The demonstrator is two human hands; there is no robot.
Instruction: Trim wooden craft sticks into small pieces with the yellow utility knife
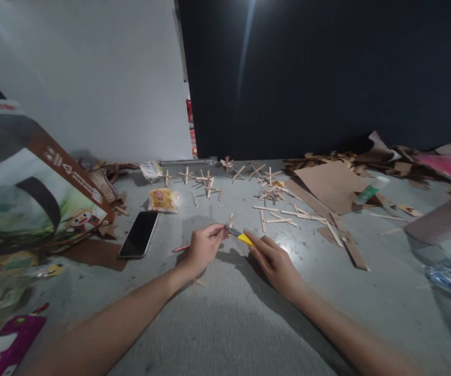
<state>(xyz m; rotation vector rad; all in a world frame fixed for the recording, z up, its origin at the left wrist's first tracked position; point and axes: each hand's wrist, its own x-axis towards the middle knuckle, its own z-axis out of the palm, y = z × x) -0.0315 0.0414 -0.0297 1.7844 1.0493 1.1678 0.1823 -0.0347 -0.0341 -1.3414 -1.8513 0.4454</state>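
My left hand (204, 248) is closed in a pinch on a small wooden stick (232, 219), whose end pokes up past the fingertips. Closed round a yellow utility knife (245, 239), my right hand (274, 262) has the grey blade end against the stick, at the left fingertips. Part of the stick is hidden by my fingers. A thin red pencil-like rod (180, 249) shows to the left of my left hand. Beyond my hands lie loose flat wooden sticks (278, 220) and several small crossed-stick pieces (208, 183).
A black phone (139, 235) and a yellow packet (164, 200) lie to the left, near a large printed bag (80, 193). On the right are brown cardboard (331, 185), a glue stick (372, 190), a pinkish cylinder (444, 219) and a clear tape roll (450, 277).
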